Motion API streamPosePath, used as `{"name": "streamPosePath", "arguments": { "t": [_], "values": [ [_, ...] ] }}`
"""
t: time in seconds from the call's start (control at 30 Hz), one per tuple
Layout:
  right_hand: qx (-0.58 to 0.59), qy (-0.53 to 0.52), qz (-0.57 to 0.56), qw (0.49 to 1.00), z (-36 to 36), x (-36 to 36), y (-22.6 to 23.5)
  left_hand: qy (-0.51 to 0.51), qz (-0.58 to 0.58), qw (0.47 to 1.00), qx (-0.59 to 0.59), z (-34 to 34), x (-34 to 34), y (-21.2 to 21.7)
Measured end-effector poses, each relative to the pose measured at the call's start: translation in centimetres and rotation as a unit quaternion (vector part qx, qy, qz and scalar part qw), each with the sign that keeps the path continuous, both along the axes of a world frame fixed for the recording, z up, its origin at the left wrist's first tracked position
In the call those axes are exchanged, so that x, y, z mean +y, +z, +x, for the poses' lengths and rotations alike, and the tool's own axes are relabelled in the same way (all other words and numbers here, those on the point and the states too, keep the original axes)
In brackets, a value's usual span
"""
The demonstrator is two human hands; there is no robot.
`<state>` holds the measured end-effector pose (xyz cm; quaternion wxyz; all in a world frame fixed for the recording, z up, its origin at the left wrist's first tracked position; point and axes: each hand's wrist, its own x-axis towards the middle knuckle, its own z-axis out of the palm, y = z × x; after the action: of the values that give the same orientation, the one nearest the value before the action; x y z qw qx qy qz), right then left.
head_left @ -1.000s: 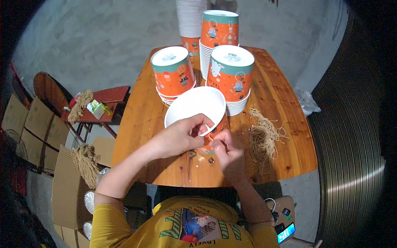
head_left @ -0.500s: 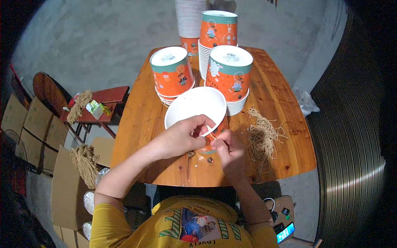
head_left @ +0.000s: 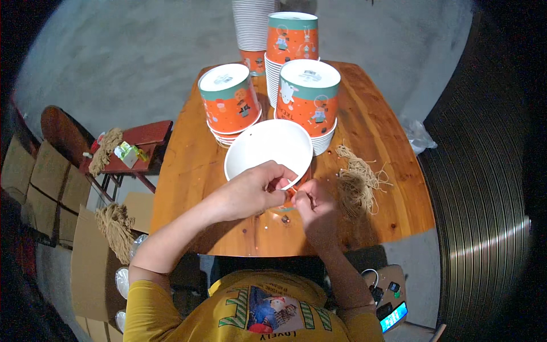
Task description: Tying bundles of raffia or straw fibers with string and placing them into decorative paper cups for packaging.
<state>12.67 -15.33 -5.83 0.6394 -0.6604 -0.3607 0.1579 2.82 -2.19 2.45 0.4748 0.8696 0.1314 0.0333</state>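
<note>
An orange paper bucket with a white inside (head_left: 268, 151) stands open near the front of the wooden table (head_left: 188, 171). My left hand (head_left: 253, 191) grips its near rim, fingers curled over the edge. Just outside the same rim my right hand (head_left: 313, 208) is pinched shut on something small, which I cannot make out. A pile of tan twine strands (head_left: 359, 179) lies on the table to the right of my right hand.
Stacks of upturned orange and teal buckets (head_left: 310, 97) (head_left: 229, 102) (head_left: 292, 37) stand behind the open one, with a tall white stack (head_left: 250, 23) at the far end. A red stool (head_left: 134, 151) with twine and a small packet sits left. Cardboard boxes (head_left: 51, 182) and a twine bundle (head_left: 117, 228) lie on the floor.
Both hands stay at the bucket's near rim. My fingers have shifted slightly along it; the bucket has not moved.
</note>
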Motion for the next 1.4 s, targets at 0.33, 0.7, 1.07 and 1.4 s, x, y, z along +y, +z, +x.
{"name": "streamPosePath", "arguments": {
  "t": [0.33,0.7,1.07,1.4],
  "values": [
    [0.05,0.013,-0.003,0.999,0.3,-0.7,-0.7,-0.049,0.021,0.999,-0.004,1.2,0.4,-2.0],
    [0.048,0.009,-0.033,0.998,0.6,-0.5,-1.1,-0.141,0.069,0.985,0.065,3.3,2.1,-0.6],
    [0.151,0.011,-0.044,0.987,1.1,0.0,-1.6,-0.099,0.165,0.981,0.03,2.9,2.1,-1.5],
    [0.023,-0.004,0.052,0.998,2.3,0.0,-0.7,0.023,-0.201,0.974,-0.099,3.3,1.0,-1.7]
  ]
}}
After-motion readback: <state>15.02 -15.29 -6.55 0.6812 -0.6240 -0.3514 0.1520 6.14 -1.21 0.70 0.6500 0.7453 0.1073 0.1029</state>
